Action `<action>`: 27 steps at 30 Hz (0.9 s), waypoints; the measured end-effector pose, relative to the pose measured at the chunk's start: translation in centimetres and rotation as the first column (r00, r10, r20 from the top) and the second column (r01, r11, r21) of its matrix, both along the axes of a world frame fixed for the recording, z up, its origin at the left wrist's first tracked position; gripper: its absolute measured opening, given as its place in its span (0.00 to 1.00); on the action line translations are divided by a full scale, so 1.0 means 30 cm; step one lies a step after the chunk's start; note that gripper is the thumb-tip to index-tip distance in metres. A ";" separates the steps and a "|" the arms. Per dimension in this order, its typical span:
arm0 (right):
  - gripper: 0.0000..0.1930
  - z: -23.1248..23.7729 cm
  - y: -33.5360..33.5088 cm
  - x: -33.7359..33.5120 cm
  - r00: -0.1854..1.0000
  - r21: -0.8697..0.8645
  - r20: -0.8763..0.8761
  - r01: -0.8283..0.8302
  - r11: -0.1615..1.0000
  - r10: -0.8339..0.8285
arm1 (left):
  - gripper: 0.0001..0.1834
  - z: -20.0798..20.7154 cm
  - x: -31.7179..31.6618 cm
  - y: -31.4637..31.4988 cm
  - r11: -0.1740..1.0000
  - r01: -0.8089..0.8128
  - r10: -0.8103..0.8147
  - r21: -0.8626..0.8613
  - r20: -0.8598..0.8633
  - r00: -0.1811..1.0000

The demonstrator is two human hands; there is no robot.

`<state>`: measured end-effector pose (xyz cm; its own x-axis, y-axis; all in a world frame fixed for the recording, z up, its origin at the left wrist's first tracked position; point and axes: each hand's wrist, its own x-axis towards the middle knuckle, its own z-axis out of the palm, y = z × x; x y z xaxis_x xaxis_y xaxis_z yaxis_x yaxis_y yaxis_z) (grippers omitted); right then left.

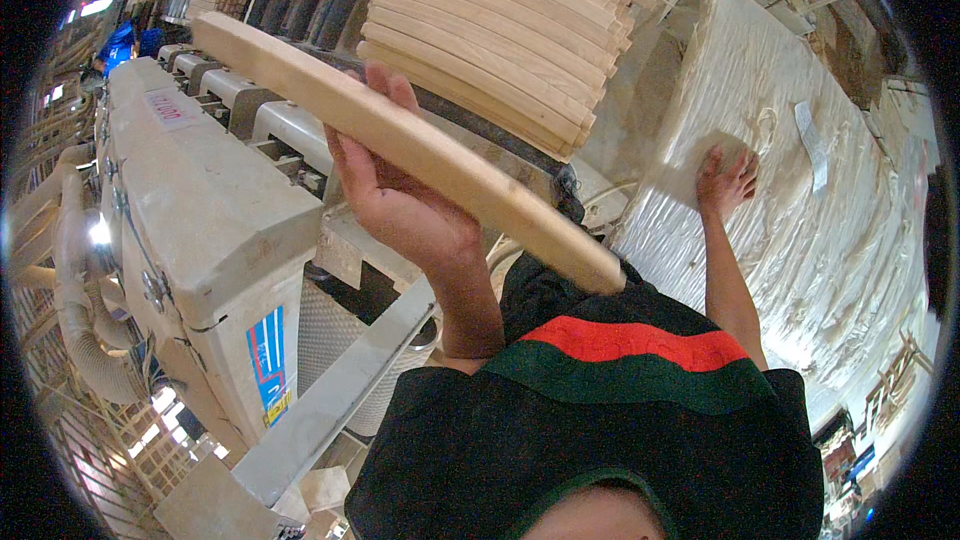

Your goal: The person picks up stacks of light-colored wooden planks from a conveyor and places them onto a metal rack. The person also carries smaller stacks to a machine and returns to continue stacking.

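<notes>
A long pale wooden board (430, 152) slants across the middle, from the far left down to the front of my shirt. My left hand (400, 215) grips it from beneath near its middle; fingertips show past its far edge, and the rest of the fingers are hidden behind it. On the right, my right hand (727, 180) rests on a large flat surface covered in wrinkled clear plastic (770, 270). Its fingers are apart and slightly bent, with nothing held. Beyond the board lies a stack of similar pale wooden slats (490, 30).
A big beige machine (200, 200) with a row of metal housings stands along the left. A grey metal bar (335, 395) juts out near my left elbow. Ribbed hoses (85, 320) hang at the far left. A person in blue (118, 47) is at the far left back.
</notes>
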<state>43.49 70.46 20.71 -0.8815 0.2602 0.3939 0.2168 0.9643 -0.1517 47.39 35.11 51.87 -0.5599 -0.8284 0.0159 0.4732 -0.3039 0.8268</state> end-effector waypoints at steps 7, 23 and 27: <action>0.31 0.010 -0.002 0.003 1.000 -0.021 0.020 -0.003 1.000 0.003 | 0.43 -0.061 0.019 -0.072 0.475 0.855 -0.397 0.211 -0.815 0.422; 0.33 0.005 0.005 0.001 0.999 -0.045 0.031 -0.011 0.999 0.012 | 0.31 -0.018 -0.047 0.008 0.709 0.635 -0.219 0.307 -0.760 0.612; 0.34 -0.002 0.000 -0.001 0.999 -0.038 0.049 0.008 0.999 -0.006 | 0.30 -0.014 -0.055 0.009 0.748 0.580 -0.176 0.322 -0.747 0.641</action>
